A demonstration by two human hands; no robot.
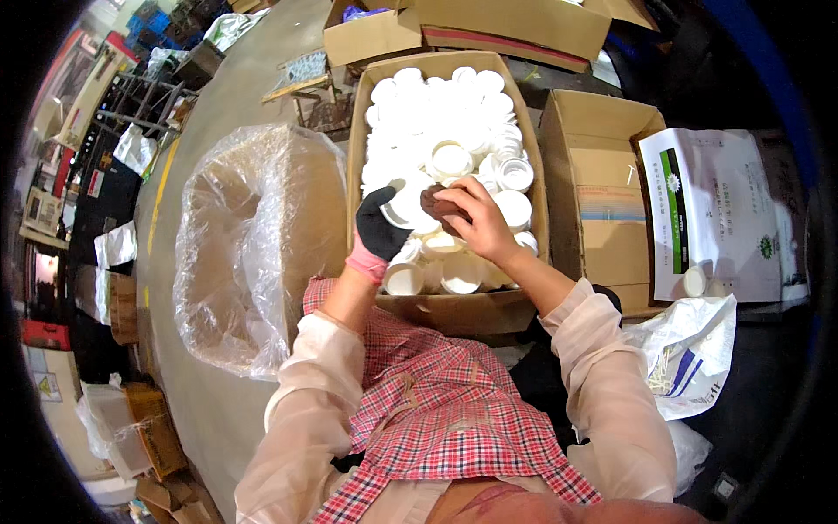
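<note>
A black glove with a pink cuff covers my left hand (381,225), which is closed on the edge of a round white plastic lid (403,208). My bare right hand (478,218) is beside it, fingers bent around a small dark brown piece (435,203) pressed near the lid. What kind of piece it is I cannot make out. Both hands are above the near half of a cardboard box (454,307) heaped with white lids (445,109), some lying face up and others tilted or on edge.
Left of the box stands a container lined with clear plastic (236,236). On the right are an open cardboard box (611,201), a printed white sheet (724,210) and a white bag (698,349) with thin pale pieces inside. More cardboard boxes (515,33) stand at the far side.
</note>
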